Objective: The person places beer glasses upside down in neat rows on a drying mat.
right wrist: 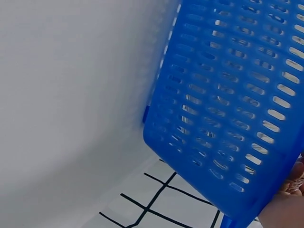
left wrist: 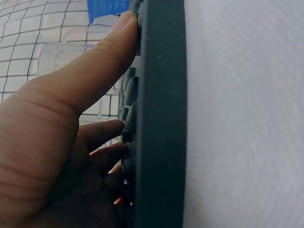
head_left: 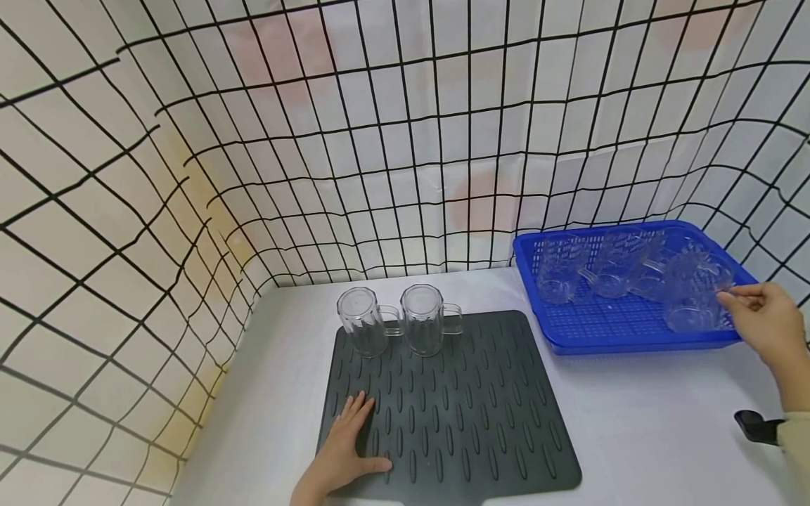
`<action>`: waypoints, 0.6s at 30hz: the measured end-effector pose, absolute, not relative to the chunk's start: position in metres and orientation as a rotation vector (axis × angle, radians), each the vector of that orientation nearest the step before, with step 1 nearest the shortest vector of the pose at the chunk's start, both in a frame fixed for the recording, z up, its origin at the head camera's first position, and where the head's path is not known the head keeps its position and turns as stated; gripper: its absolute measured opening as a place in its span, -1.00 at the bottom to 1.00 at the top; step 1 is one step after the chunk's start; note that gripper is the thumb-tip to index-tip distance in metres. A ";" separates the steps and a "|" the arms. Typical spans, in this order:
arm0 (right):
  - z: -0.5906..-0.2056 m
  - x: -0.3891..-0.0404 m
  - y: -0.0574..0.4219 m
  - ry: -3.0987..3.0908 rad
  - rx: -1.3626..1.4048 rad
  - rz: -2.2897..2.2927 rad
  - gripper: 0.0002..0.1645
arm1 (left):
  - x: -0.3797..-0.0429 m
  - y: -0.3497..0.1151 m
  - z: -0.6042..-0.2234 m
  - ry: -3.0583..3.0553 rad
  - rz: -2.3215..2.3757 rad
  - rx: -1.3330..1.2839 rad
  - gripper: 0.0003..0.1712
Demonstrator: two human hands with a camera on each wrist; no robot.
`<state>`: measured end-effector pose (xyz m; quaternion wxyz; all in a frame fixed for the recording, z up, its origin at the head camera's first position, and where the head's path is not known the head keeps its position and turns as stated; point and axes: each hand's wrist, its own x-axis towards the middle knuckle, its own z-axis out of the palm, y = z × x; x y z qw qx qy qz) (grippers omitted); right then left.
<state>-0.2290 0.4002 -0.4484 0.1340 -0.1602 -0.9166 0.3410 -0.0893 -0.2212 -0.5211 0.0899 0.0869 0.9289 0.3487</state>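
My left hand (head_left: 344, 450) rests, fingers spread, on the left front part of a dark grey ridged mat (head_left: 468, 422). In the left wrist view its thumb (left wrist: 107, 59) lies along the mat's edge (left wrist: 164, 118). At the right, my right hand (head_left: 768, 320) pinches a clear glass mug (head_left: 690, 302) by its handle side, within the blue basket (head_left: 607, 344). The right wrist view shows mostly the basket's slotted wall (right wrist: 213, 118), which hides most of the mug. Two clear glass mugs, one left (head_left: 363, 323) and one right (head_left: 422, 320), stand side by side at the mat's back edge, handles pointing right.
Several more glass mugs (head_left: 610, 270) sit in the basket, left of the held one. A black wire grid (head_left: 468, 140) over white sheeting rises behind and at both sides. White cloth (head_left: 266, 379) covers the table around the mat.
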 end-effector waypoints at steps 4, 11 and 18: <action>-0.446 -0.232 0.403 -2.596 -0.481 1.098 -0.52 | -0.089 -0.221 -0.521 2.759 1.039 0.257 0.28; -0.445 -0.237 0.406 -2.261 -0.528 1.611 -0.87 | -0.088 -0.221 -0.523 2.764 1.038 0.246 0.28; -0.442 -0.236 0.401 -2.017 -0.602 1.814 -0.85 | -0.089 -0.221 -0.522 2.761 1.038 0.248 0.28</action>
